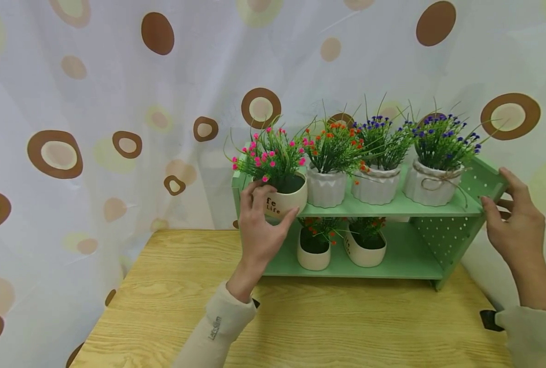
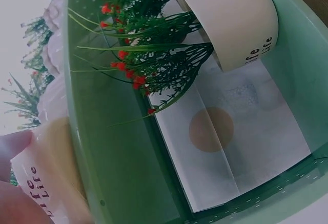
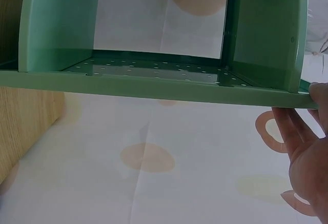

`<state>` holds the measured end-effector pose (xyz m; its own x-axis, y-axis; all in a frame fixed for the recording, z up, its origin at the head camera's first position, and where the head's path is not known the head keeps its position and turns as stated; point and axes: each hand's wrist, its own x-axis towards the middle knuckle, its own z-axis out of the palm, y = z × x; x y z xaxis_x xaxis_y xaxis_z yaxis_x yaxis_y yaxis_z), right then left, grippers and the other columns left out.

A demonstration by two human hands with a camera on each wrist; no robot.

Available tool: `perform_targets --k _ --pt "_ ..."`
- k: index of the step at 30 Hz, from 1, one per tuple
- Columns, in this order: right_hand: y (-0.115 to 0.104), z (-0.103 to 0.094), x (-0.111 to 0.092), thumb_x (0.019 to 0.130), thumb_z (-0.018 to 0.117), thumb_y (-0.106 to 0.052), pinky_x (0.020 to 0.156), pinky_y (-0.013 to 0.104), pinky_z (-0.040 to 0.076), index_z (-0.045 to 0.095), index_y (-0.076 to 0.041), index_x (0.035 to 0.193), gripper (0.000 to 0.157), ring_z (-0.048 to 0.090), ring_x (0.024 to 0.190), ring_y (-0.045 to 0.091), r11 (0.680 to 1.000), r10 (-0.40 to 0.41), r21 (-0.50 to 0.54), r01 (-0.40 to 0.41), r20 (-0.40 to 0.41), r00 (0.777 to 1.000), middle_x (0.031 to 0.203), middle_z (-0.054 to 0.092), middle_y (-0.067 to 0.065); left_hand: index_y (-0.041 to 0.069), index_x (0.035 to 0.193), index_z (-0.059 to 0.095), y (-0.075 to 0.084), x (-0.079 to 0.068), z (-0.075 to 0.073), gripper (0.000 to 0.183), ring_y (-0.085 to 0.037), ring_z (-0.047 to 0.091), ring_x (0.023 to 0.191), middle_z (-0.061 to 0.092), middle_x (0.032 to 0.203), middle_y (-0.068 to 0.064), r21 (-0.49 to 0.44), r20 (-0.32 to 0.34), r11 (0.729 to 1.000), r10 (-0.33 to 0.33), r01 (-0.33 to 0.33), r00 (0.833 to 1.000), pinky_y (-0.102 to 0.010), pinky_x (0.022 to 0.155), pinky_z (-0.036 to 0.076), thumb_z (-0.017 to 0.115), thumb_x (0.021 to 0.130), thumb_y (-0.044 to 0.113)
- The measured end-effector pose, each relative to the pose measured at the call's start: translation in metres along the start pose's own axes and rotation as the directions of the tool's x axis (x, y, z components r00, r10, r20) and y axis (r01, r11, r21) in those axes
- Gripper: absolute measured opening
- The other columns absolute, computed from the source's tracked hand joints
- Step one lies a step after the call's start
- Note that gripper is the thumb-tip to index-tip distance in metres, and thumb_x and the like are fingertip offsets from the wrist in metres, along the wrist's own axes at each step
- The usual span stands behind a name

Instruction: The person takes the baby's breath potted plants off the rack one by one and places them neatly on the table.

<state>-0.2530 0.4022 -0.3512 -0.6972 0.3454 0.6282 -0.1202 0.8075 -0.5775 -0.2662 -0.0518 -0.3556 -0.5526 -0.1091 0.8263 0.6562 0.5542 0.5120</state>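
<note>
My left hand [image 1: 261, 227] grips an oval cream flowerpot [image 1: 289, 202] with pink flowers, thumb in front and fingers at its rim. This pot is at the left end of the upper shelf of a green two-tier rack [image 1: 374, 208]; in the left wrist view its lettered side [image 2: 41, 183] shows beside the thumb. With thumb and fingers, my right hand [image 1: 514, 220] pinches the rack's right side panel near its upper front corner. The right wrist view shows the fingers [image 3: 294, 131] on the outer face of that panel.
Along the upper shelf stand white pots with orange flowers [image 1: 326, 188] and purple flowers [image 1: 376, 185], [image 1: 431, 186] the last tied with twine. Two cream pots [image 1: 313, 258] with red flowers sit on the lower shelf. The rack stands on a wooden table [image 1: 185, 286] before a dotted curtain [image 1: 116, 214].
</note>
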Motion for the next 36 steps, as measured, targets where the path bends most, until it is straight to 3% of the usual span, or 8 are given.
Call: perform_targets --k 13,17,25,30,36 --pt "0.003 0.001 -0.001 0.108 0.054 -0.017 0.096 -0.003 0.029 0.03 -0.033 0.163 0.062 0.058 0.121 0.058 1.0 -0.013 -0.007 0.013 -0.005 1.0 0.153 0.051 0.025 0.014 0.12 0.061 0.002 -0.016 -0.031 0.052 -0.031 0.054 0.126 0.05 0.136 -0.014 -0.036 0.047 0.999 -0.014 0.015 0.999 -0.052 0.094 0.057 0.091 0.081 0.028" --pt "0.003 0.001 0.0 0.108 0.054 -0.018 0.096 -0.003 0.029 0.03 -0.033 0.163 0.062 0.058 0.121 0.058 1.0 -0.006 -0.007 0.006 -0.005 1.0 0.153 0.051 0.024 0.014 0.12 0.061 0.004 -0.024 -0.042 0.053 -0.033 0.052 0.135 0.05 0.135 -0.015 -0.034 0.058 0.999 -0.003 0.005 0.998 -0.055 0.096 0.058 0.092 0.079 0.026" --pt "0.0 0.001 -0.001 0.108 0.054 -0.02 0.098 -0.001 0.031 0.03 -0.035 0.162 0.061 0.058 0.126 0.053 0.999 0.034 -0.015 -0.034 -0.006 0.999 0.155 0.05 0.02 0.012 0.119 0.061 0.01 -0.035 -0.065 0.055 -0.033 0.049 0.138 0.051 0.134 -0.015 -0.037 0.05 0.999 0.03 -0.029 0.998 -0.056 0.093 0.058 0.094 0.075 0.02" --pt "0.001 0.002 -0.001 0.108 0.054 -0.019 0.1 -0.001 0.031 0.03 -0.035 0.163 0.062 0.057 0.125 0.055 1.0 0.026 -0.007 -0.026 -0.008 1.0 0.156 0.049 0.021 0.011 0.118 0.062 0.011 -0.039 -0.081 0.057 -0.034 0.046 0.14 0.05 0.135 -0.017 -0.01 0.037 0.999 0.046 -0.046 0.998 -0.059 0.093 0.057 0.095 0.073 0.018" --pt "0.001 0.003 -0.001 0.108 0.054 -0.018 0.101 0.0 0.031 0.031 -0.033 0.162 0.061 0.057 0.123 0.057 1.0 0.006 -0.001 -0.006 -0.018 1.0 0.155 0.05 0.022 0.008 0.119 0.063 0.009 -0.04 -0.1 0.057 -0.028 0.048 0.134 0.05 0.132 -0.018 -0.002 0.009 0.999 0.052 -0.052 0.999 -0.055 0.095 0.056 0.095 0.072 0.017"
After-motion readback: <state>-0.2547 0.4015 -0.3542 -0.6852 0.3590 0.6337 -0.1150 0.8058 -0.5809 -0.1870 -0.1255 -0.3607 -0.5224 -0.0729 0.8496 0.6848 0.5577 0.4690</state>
